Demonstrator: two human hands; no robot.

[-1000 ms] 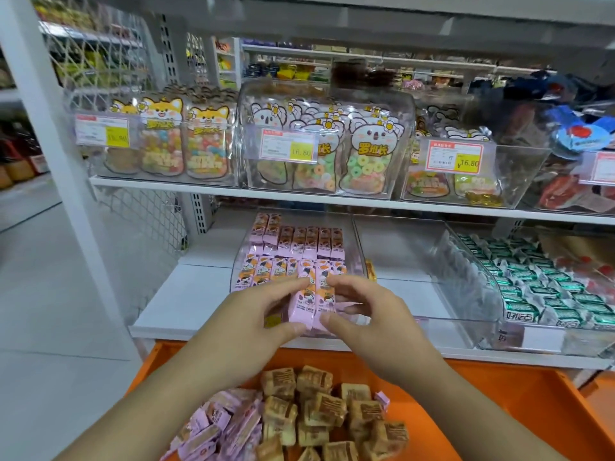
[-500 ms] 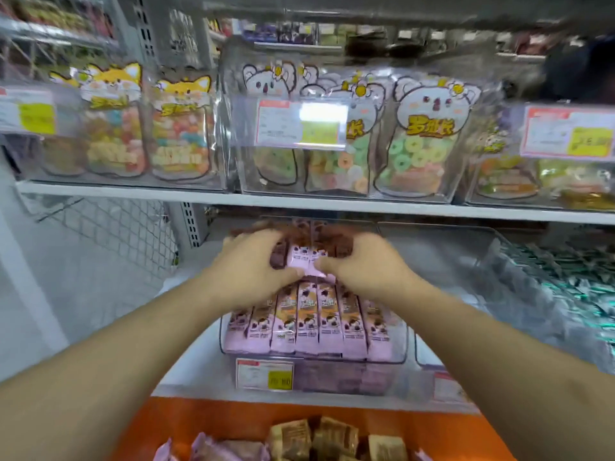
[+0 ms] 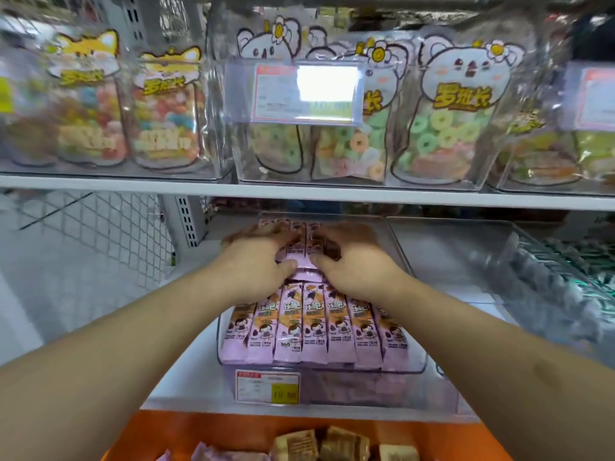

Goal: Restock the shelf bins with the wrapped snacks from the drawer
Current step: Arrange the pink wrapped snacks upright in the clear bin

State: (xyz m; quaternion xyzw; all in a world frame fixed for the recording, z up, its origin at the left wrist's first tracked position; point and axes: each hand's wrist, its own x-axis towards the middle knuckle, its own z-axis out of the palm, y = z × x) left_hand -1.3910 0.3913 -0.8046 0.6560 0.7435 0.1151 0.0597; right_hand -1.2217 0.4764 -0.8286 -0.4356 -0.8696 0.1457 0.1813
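Both hands reach deep into the clear bin (image 3: 417,369) on the lower shelf, palms down, side by side. The left hand (image 3: 258,261) and the right hand (image 3: 354,259) lie flat with fingers fairly straight on a small batch of pink wrapped snacks (image 3: 304,257) between them. This looks like pressing and squaring, not gripping; whether any finger curls under a pack cannot be told.

Likely reason for the pose: the batch goes behind the front row, so both hands push it down and back to line it up with the packs beyond the fingertips, under the shelf above.

Nearer than the wrists, a neat front row of pink packs (image 3: 312,327) stands edge to edge, faces up, filling the bin's front; a price tag (image 3: 268,385) sits on the bin's front wall.

Below the forearms is the orange drawer (image 3: 146,434), holding more stock: brown wrapped snacks (image 3: 319,444) and a few pink ones at its left. To the right of the right hand, an empty-looking clear bin (image 3: 466,254). Above the hands, the upper shelf carries candy pouches (image 3: 449,104) in clear bins.

Judgement: mid-restock, middle row of the bin being filled, drawer not yet emptied.
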